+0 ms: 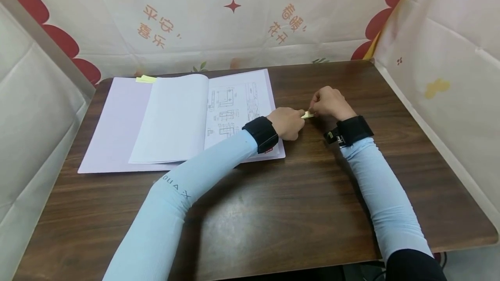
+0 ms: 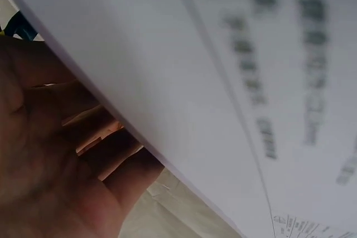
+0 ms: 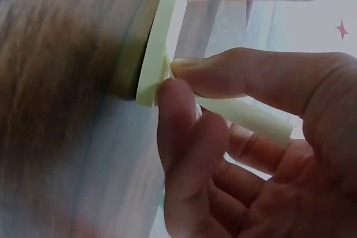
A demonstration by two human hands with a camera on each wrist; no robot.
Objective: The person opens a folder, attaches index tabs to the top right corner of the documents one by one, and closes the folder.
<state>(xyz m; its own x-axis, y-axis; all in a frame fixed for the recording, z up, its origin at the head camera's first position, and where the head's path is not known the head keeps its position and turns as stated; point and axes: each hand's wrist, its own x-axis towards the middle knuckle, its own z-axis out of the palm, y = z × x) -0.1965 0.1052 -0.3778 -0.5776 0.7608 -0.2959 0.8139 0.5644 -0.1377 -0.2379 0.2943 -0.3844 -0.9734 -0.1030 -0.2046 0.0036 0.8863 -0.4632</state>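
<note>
Sticky pad (image 1: pixel 308 115): thin, pale yellow paper, narrow and straight-edged, right of centre in the head view, between the two hands. Table (image 1: pixel 312 207) below is dark brown with wood-look grain and a slight sheen, corners rounded.

Grip, right hand (image 1: pixel 330 102): thumb and forefinger together, pinching at the pad's edge, no gap at the tips in the right wrist view. Other fingers curled in toward the palm. A pale strip (image 3: pixel 251 120), flat and smooth, runs behind the thumb toward the palm; its joint with the pad is hidden.

Left hand (image 1: pixel 287 122): fingertips touching the pad's other end, top of the right wrist view. Can't tell if they pinch or only press.

Left of centre: folder (image 1: pixel 117 120), smooth lilac cover, lying open. White pages (image 1: pixel 175 116) inside; the right-hand one carries fine-line part drawings. Left wrist crosses its right edge. Yellow paper tab (image 1: pixel 146 79) at the folder's top edge, upper left. Creased cream cloth (image 1: pixel 250 29) behind, red scallops at the sides.
</note>
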